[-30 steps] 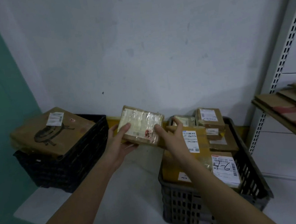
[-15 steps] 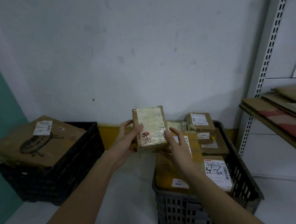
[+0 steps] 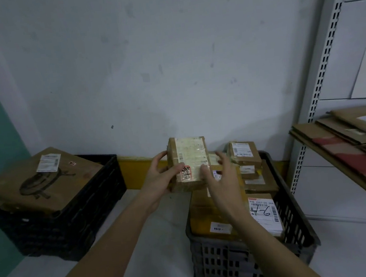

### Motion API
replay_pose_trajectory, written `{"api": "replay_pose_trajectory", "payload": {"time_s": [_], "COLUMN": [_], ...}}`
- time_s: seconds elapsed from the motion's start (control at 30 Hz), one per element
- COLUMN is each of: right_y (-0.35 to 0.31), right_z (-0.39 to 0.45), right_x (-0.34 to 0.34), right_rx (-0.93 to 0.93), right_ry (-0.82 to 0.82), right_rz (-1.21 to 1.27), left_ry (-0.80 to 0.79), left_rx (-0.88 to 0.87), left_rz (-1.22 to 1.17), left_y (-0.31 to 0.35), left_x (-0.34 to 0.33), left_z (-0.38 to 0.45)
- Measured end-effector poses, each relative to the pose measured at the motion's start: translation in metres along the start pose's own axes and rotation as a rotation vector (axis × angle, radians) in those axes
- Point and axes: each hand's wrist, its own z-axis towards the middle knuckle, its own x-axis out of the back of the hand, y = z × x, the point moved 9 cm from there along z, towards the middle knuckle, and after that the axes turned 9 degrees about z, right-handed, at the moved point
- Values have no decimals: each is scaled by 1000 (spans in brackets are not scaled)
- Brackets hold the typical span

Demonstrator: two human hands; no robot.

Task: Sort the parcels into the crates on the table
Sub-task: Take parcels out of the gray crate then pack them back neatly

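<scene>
Two crates are set on the tabletop (image 3: 160,241): a black crate (image 3: 73,218) at 9 o'clock, a grey crate (image 3: 245,259) at 5 o'clock. A taped parcel (image 3: 189,160) is held upright at centre, above the tabletop, in the left hand's (image 3: 159,180) grip; the right hand (image 3: 223,179) is spread wide beside it, fingertips touching.

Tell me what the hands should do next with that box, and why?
Probably read its label, then lower it into a crate. The left hand holds the taped box upright, label facing the person; the right hand is open beside it, above the gray crate.
</scene>
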Motion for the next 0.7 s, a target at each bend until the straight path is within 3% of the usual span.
{"api": "replay_pose_trajectory", "payload": {"time_s": [0.13,0.37,0.5,0.57,0.7], "right_y": [-25,-18,-1,10,16], "right_z": [0,0,9,18,36], "right_x": [-20,8,27,43,63], "right_rx": [210,272,127,6,-16], "right_ry": [-164,-3,66,134,212], "right_rz": [-310,-361,-248,-139,-168], "left_ry": [18,-43,-68,-64,-60], "left_rx": [25,25,26,-19,-128], "left_rz": [-30,-10,59,227,539], "left_y": [-3,-3,-7,-5,-9], "left_x": [-17,-35,-45,-50,-57], "left_z": [-1,1,9,16,40]}}
